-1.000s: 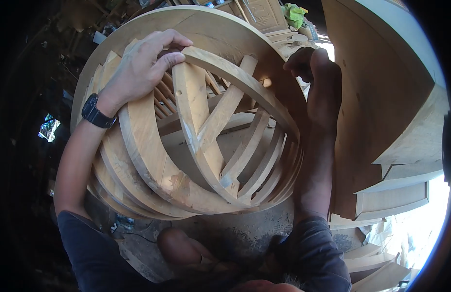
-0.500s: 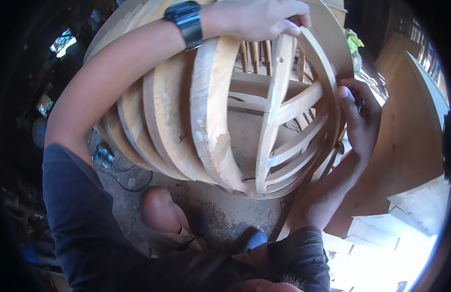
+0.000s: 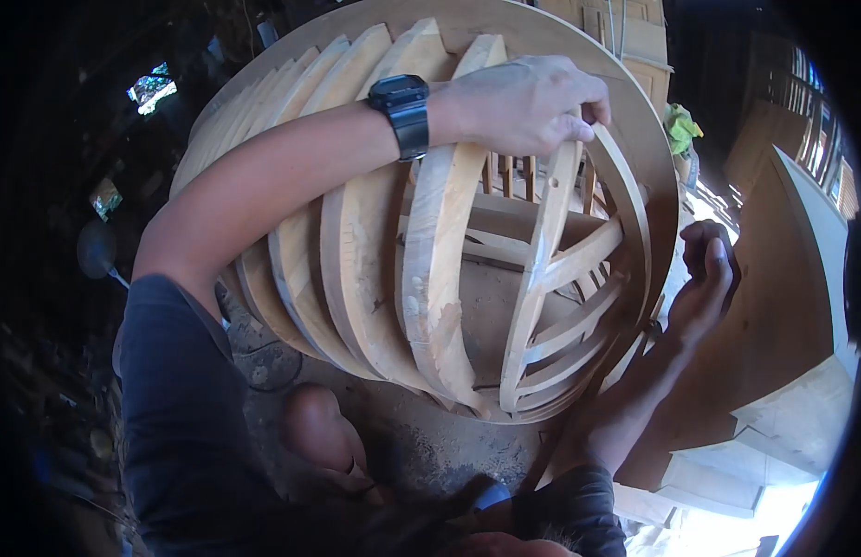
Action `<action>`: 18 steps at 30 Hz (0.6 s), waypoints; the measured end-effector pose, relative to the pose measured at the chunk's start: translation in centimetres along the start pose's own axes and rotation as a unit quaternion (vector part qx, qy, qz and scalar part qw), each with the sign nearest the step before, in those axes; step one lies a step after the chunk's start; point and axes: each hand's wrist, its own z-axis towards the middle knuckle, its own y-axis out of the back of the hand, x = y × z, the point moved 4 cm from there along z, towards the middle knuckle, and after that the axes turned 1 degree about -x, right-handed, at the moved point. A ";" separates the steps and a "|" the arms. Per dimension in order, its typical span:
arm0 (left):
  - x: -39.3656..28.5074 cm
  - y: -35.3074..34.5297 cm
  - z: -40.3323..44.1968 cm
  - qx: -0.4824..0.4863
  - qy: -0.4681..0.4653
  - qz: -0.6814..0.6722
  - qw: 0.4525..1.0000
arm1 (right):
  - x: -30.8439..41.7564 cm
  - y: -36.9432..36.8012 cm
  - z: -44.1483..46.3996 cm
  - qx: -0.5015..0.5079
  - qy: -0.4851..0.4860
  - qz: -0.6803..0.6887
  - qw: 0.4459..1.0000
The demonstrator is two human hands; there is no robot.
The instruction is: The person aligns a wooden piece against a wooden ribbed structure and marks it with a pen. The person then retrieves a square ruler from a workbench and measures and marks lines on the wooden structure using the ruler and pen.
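A large rounded wooden frame with curved ribs stands before me. My left hand reaches across its top, a black watch on the wrist. Its thumb and fingers pinch the upper end of a thin curved wooden strip, close to the top of an upright rib with a small hole. My right hand is off to the right, apart from the frame's round wooden rim. Its fingers are curled in, and whatever they may hold is hidden.
Large brown panels lean at the right, near pale boards in bright light. A yellow-green item sits behind the rim. Below the frame is a dusty floor, where my knee shows. Dark clutter fills the left side.
My right hand has drawn away from the rim, outward and down. My left hand keeps its place at the strip's top. The whole view has shifted, showing more of the frame's top.
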 end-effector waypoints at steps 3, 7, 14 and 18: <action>-2.0 1.3 -1.4 -0.010 -0.007 -0.071 0.997 | 1.3 -1.0 -0.4 0.071 0.052 -0.091 0.992; -3.5 2.3 -2.6 -0.080 -0.056 -0.137 0.986 | 2.8 -3.0 -1.7 0.160 0.071 -0.152 0.973; -5.1 4.6 -3.3 -0.140 -0.139 -0.165 0.966 | 6.7 -4.2 -3.3 0.137 0.074 -0.237 0.959; -3.7 9.4 -3.7 -0.148 -0.137 -0.229 0.952 | 11.1 -5.7 -3.3 -0.011 0.209 -0.216 0.954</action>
